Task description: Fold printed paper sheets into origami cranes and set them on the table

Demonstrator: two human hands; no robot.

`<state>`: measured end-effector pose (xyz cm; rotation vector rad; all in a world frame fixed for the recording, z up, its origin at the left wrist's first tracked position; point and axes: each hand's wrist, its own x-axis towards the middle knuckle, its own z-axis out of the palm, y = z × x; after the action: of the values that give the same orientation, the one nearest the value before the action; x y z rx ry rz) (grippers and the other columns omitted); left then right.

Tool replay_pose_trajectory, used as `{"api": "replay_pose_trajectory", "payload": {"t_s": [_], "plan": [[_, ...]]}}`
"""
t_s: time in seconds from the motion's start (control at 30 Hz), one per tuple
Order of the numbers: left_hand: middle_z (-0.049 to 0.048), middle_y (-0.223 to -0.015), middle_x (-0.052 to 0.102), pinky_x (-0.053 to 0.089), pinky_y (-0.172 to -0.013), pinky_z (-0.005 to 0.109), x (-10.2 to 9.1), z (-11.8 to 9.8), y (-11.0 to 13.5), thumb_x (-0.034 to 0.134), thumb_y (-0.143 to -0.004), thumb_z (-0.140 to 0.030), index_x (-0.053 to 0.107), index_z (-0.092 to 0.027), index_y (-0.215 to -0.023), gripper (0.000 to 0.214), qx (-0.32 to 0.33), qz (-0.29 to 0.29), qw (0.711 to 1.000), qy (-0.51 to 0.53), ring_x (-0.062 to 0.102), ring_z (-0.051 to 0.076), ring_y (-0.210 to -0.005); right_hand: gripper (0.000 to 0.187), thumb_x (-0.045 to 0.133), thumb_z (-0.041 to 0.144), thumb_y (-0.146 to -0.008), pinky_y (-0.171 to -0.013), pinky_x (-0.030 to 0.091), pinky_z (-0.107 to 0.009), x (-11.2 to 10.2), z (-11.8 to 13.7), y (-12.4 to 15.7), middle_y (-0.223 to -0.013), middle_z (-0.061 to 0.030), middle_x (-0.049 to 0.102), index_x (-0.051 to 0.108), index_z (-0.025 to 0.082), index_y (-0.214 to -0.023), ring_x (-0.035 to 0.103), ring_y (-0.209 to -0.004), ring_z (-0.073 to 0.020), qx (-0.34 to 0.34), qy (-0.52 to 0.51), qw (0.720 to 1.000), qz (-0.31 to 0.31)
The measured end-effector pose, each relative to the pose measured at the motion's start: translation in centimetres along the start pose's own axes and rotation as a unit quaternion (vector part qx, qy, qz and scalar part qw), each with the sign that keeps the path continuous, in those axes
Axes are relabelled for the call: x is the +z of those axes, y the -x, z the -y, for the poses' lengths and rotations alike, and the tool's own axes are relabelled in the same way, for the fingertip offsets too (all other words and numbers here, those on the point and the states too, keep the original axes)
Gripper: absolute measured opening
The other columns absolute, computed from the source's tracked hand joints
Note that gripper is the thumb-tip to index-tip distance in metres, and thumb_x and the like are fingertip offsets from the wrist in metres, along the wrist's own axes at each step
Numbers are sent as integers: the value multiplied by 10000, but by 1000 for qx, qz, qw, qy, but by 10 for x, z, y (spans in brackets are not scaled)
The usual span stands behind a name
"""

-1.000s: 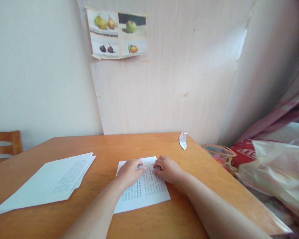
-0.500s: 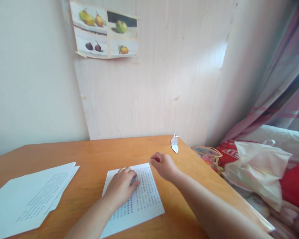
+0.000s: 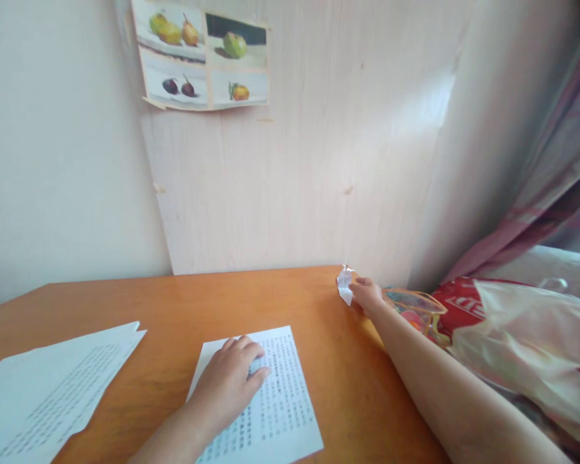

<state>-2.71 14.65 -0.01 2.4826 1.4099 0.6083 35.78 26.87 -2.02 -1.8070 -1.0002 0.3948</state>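
Observation:
A printed sheet of paper [image 3: 280, 399] lies on the orange wooden table [image 3: 270, 299] in front of me. My left hand [image 3: 229, 383] rests flat on its upper left part, fingers slightly curled against the page. My right hand [image 3: 367, 295] is stretched to the table's far right corner, fingers closed around a small folded white paper figure [image 3: 344, 284].
A stack of printed sheets [image 3: 53, 386] lies at the table's left. Fruit pictures [image 3: 203, 58] hang on the pale wood panel behind. Right of the table edge sit a basket with an orange rim [image 3: 415, 303], a red bag [image 3: 457, 296] and a translucent plastic bag [image 3: 536, 341].
My right hand left the sheet, travelled to the far right corner and closed on the folded paper figure. My left hand stayed on the sheet.

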Motion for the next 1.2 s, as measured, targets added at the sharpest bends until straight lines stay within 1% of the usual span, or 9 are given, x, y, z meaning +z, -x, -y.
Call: {"api": "replay_pose_trajectory", "payload": {"t_s": [0.13,0.23,0.3,0.4,0.6,0.77,0.93,1.07,1.2], "plan": [[53,-1085,674,423,-926,403,-2,-3,-1,586,-885,-336,688,-245,-989,171,-10,5,1000,6,588,264,-1066,348,635,339,-964,-853,569,-417,9,-6,-26,-1227,-102,639,604,160,-1260,659,-1016,-230,37,-11,999,4],[53,-1087,673,423,-927,403,-2,-3,-1,592,-884,-337,686,-246,-989,168,-11,7,1000,9,587,263,-1065,338,729,296,-852,-700,543,-301,14,-10,-34,-973,-95,731,693,119,-1138,692,-841,-215,22,-16,1000,4],[52,-1086,674,424,-927,404,-1,-2,0,597,-882,-339,687,-246,-989,167,-9,5,1000,9,588,264,-1064,274,745,254,-783,-610,491,-255,15,-12,-36,-802,-72,738,741,124,-1025,686,-741,-203,6,-14,1000,12],[53,-1083,676,428,-926,406,0,-1,0,606,-879,-347,688,-246,-986,169,-7,0,1000,8,591,266,-1062,170,711,230,-755,-554,433,-233,15,-13,-35,-666,-34,704,753,159,-904,655,-648,-179,-18,-5,1000,25],[50,-1082,684,445,-928,414,1,2,0,612,-879,-355,689,-253,-982,164,0,-6,1000,16,607,267,-1061,123,638,263,-751,-521,351,-228,13,-3,-25,-592,-8,634,708,164,-770,562,-569,-148,-88,18,995,35],[59,-1103,699,470,-944,423,0,2,-2,602,-894,-344,688,-244,-1026,186,-10,-42,998,50,628,263,-1080,155,560,297,-804,-567,361,-225,28,39,10,-691,-1,647,665,184,-793,563,-632,-148,-216,2,973,77],[58,-1078,713,505,-935,414,-8,6,-6,576,-930,-339,666,-237,-1057,186,-16,-183,979,92,659,238,-1049,80,573,253,-827,-607,373,-242,45,85,73,-769,0,655,639,212,-812,564,-663,-148,-345,-18,927,148],[45,-1033,717,524,-907,390,-18,10,-7,587,-938,-311,660,-239,-1050,152,-7,-281,954,108,673,212,-992,70,567,216,-884,-641,397,-250,48,103,117,-829,-6,654,633,221,-862,579,-691,-142,-444,-24,873,200],[36,-1010,707,522,-902,368,-28,7,-5,602,-937,-276,662,-238,-1058,140,14,-339,935,103,668,196,-971,91,557,181,-908,-636,412,-252,46,109,141,-834,-11,638,639,221,-917,572,-676,-138,-478,-13,847,233]]}}
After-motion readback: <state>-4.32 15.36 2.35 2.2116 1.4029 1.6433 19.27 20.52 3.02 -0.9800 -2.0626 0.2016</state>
